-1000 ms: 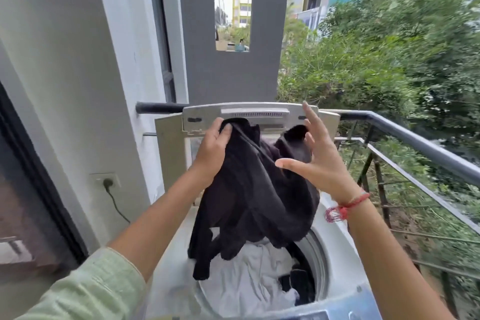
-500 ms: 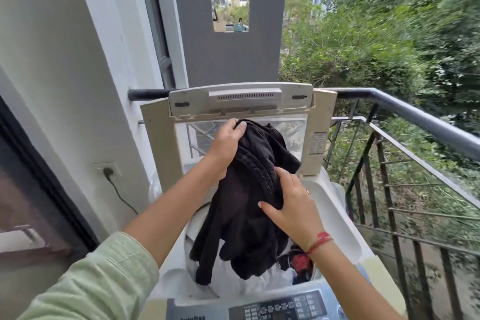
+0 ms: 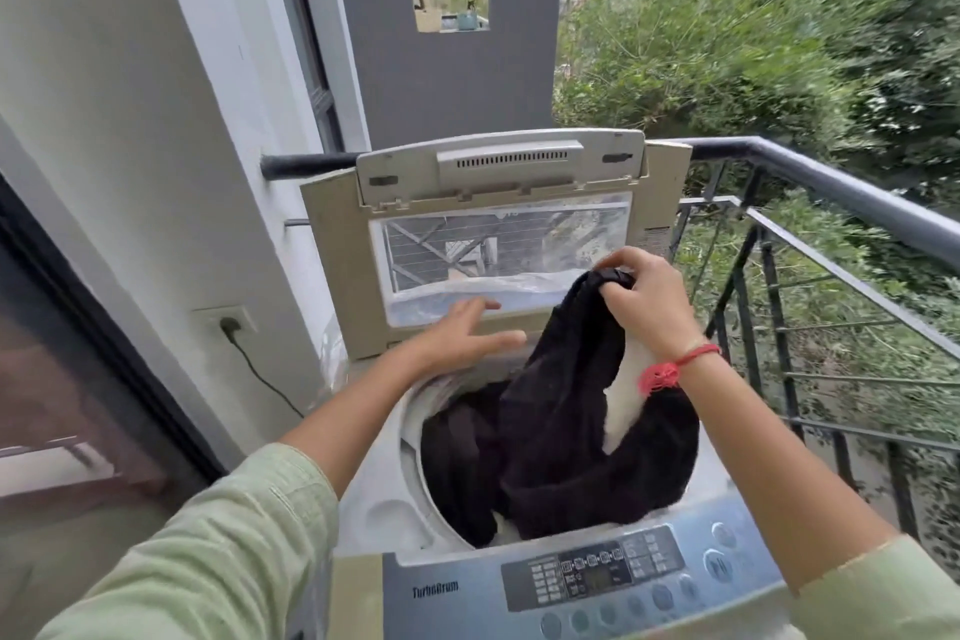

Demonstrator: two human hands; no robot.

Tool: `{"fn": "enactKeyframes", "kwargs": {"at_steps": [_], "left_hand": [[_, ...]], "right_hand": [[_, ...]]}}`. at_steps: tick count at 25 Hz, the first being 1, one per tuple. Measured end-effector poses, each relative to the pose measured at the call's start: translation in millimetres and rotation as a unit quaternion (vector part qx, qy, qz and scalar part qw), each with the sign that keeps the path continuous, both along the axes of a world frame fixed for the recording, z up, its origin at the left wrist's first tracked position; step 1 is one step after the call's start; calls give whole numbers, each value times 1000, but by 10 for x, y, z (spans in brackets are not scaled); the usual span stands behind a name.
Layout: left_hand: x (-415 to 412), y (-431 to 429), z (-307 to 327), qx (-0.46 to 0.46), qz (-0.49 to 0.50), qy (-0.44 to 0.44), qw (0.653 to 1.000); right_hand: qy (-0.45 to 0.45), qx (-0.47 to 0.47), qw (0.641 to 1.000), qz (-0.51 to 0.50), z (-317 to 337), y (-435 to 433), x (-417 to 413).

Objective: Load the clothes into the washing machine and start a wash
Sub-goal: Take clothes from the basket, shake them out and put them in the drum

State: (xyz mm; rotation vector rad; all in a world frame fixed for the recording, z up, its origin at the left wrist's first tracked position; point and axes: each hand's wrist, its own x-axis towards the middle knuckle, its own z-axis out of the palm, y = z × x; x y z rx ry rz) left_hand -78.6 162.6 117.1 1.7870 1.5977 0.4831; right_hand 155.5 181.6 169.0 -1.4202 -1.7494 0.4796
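While right hand [image 3: 644,296] pinches black garment [image 3: 561,431] sagging into washer drum [image 3: 411,413], left hand [image 3: 462,333] spread, empty.

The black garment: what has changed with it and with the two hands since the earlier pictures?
The left hand let go of the black garment and now hangs open above the drum. The right hand, first open, took hold and now pinches its top edge. The garment sank, mostly into the drum. The lid stayed raised.

garment [image 3: 561,437] in drum [image 3: 415,424] | lid [image 3: 498,234] behind | panel [image 3: 597,582] front
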Motion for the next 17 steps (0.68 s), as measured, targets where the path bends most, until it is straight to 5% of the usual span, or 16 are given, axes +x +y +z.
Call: {"fn": "enactKeyframes", "kwargs": {"at_steps": [3,6,9,11,14,17], "left_hand": [[265,-82,-273,15,-68,-26,997],[410,-53,-506,113,-13,-9,994],[294,36,-379,204,51,-37,977],[52,80,-176,219,64,-52,972],[-231,22,119,224,65,-53,971],[-188,-168,322,291,-60,51,953]], "right_hand": [[-16,-7,1000,10,11,-25,-100],[-24,8,999,19,142,-27,-66],[-137,-7,986,99,231,-3,129],[-292,-9,944,155,127,2,291],[-543,78,822,153,-433,-16,424],[-642,115,747,130,-838,125,446]]}}
